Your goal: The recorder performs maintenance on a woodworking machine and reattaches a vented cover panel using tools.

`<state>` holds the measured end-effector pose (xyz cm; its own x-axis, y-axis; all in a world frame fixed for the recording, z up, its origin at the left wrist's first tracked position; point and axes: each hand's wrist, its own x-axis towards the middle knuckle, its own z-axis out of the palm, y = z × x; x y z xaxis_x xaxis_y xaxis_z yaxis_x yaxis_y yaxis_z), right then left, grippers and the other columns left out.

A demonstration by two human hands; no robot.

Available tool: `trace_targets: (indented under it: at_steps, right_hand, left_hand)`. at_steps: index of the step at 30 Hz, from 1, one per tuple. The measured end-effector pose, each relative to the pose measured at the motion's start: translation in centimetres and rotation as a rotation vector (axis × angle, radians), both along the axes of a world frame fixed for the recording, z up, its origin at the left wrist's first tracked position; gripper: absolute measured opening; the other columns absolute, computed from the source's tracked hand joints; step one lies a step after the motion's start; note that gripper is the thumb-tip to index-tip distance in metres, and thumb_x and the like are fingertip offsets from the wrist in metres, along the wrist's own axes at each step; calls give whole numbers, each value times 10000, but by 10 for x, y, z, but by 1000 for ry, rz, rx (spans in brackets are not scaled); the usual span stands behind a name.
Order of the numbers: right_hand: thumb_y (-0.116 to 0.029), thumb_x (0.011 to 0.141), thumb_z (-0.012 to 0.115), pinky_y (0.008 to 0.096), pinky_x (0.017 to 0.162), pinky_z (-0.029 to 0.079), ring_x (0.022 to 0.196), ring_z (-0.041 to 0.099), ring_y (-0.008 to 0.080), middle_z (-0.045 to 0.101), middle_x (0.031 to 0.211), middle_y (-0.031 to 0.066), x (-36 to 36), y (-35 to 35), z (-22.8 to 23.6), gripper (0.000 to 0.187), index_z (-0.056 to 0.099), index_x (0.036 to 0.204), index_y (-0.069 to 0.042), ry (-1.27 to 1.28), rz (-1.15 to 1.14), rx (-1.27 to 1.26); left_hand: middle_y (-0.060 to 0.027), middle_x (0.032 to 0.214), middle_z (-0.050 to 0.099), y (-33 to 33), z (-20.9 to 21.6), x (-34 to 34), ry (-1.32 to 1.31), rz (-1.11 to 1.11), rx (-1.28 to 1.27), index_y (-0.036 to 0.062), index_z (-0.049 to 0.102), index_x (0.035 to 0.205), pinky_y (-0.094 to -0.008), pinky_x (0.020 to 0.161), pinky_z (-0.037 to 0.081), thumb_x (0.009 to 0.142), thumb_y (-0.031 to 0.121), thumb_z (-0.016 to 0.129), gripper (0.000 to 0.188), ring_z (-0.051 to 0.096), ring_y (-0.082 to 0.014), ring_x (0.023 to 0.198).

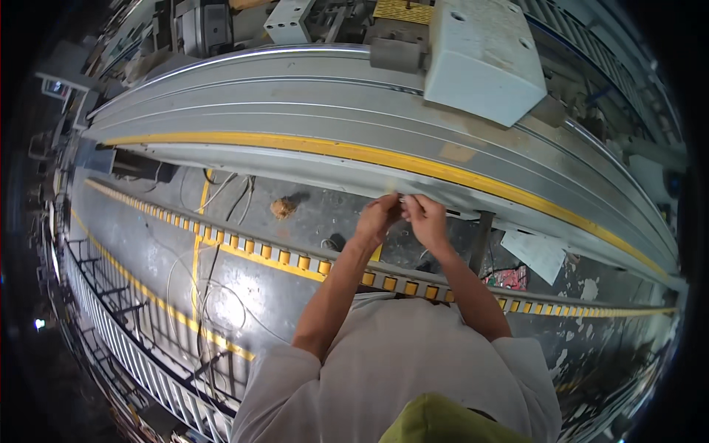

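Note:
Both hands meet in front of my chest, just on the near side of a long grey metal machine bed point(295, 103). My left hand point(378, 219) is closed, its fingertips pinched together. Beside it my right hand point(427, 219) is closed too, thumb and forefinger touching a tiny shiny piece between the hands. That piece is too small to name, and which hand bears it is unclear. A yellow strip point(325, 148) runs along the bed just beyond my fingertips.
A white block-shaped housing point(484, 59) sits on the bed. A roller rail with yellow rollers point(284, 257) crosses close to my body. Cables point(229, 196) and a brown clump point(282, 208) lie on the floor at left; a white sheet point(533, 253) is at right.

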<state>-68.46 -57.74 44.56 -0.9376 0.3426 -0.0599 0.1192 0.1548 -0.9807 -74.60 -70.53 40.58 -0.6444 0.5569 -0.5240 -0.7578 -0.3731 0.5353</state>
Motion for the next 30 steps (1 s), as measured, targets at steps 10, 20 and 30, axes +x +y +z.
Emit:
trace_targets:
  at_steps: [10,20,30]
  right_hand:
    - [-152,906,627,382,577,515,651,659,346,660,739,183,-152,-211,-10,159,665,854,-6,190,-246,635]
    - [-201,904,607,470,600,512,689,633,400,652,761,190,-193,-245,-11,167,646,869,-42,-20,-266,897]
    - [-208,896,610,447,598,527,668,634,383,659,772,181,-211,-240,-11,170,641,862,-45,-62,-163,1026]
  left_hand:
    - [-125,1095,662,-187,-41,-157,-145,-42,224,-8,612,1122,-379,974,475,986,159,513,237,620,-244,1038]
    - [-115,1112,657,-197,-49,-200,-198,-81,188,7,604,1153,-373,937,496,983,155,516,242,622,-244,1039]
    - [-134,1100,644,-188,-75,-215,-285,-40,276,0,598,1141,-373,937,516,977,112,507,219,623,-238,1013]
